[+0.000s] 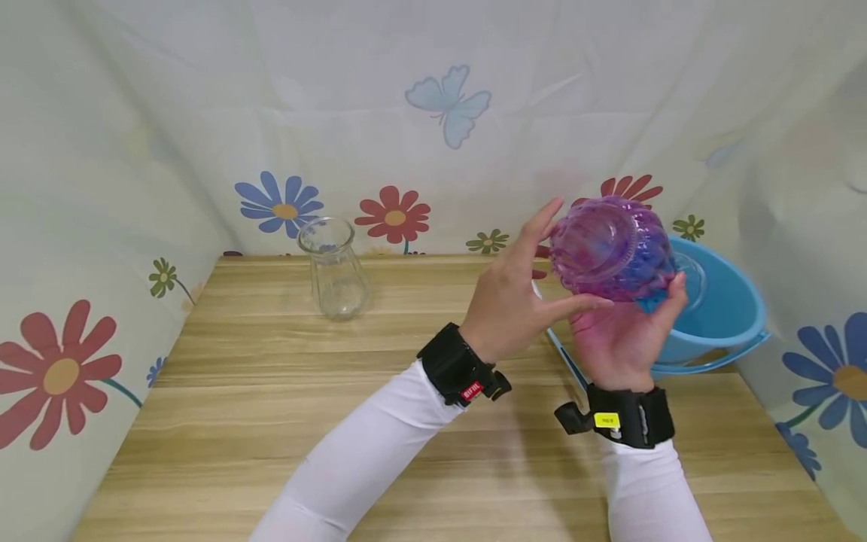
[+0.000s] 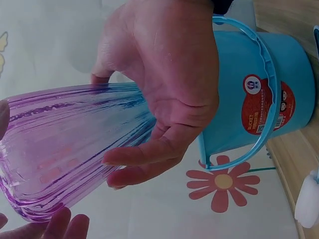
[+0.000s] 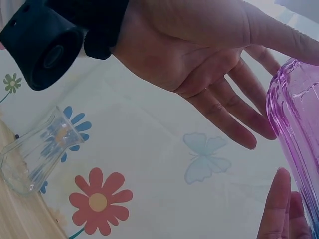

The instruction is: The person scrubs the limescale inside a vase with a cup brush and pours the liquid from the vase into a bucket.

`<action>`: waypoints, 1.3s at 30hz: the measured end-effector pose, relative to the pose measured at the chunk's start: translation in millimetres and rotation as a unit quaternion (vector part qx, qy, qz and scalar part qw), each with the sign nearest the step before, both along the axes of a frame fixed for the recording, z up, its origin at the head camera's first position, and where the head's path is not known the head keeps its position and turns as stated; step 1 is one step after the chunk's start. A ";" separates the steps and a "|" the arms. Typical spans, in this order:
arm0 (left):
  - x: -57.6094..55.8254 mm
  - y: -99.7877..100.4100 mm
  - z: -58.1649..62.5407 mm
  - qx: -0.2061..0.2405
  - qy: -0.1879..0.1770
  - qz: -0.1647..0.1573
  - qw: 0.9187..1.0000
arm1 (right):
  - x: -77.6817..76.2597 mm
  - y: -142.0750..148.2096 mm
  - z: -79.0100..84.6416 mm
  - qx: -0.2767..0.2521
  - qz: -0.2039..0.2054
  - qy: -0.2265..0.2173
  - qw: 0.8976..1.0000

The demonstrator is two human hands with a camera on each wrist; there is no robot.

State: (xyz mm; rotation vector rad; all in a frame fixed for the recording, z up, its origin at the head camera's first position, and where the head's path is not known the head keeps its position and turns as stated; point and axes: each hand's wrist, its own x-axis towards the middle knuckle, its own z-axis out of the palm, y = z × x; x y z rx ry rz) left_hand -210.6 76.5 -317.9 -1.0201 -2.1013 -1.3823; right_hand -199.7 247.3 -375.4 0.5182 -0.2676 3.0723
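A ribbed glass vase point(image 1: 612, 248), purple at its base and blue toward the other end, is held up off the table between both hands. Its round base is turned toward the head camera. My left hand point(image 1: 511, 297) holds the purple base end, thumb below and fingers along the far side. From underneath, my right hand point(image 1: 623, 342) grips the vase. In the left wrist view, the right hand point(image 2: 169, 74) has its fingers around the blue part. The right wrist view shows the left hand point(image 3: 199, 59) with fingertips at the purple glass.
A clear glass vase point(image 1: 339, 275) stands at the back left of the wooden table point(image 1: 271, 421). Behind the right hand is a light blue bucket point(image 1: 731, 301), its handle hanging down in front. A slim blue-and-white piece point(image 1: 567, 354) lies beside the bucket. Flowered curtain point(image 1: 325, 120) surrounds the table.
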 end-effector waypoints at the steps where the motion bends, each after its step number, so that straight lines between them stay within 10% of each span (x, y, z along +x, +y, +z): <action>1: -0.2 0.6 0.8 -0.004 0.005 0.002 1.000 | -0.3 -0.1 -0.2 -0.002 -0.001 0.002 1.000; 17: 1.4 1.9 7.0 -0.056 0.044 0.026 0.997 | -0.6 -4.6 1.5 -0.036 0.002 0.025 0.999; 39: 2.7 -0.8 4.9 -0.070 -0.008 0.026 0.997 | -0.8 -4.7 1.9 -0.040 -0.025 0.011 0.999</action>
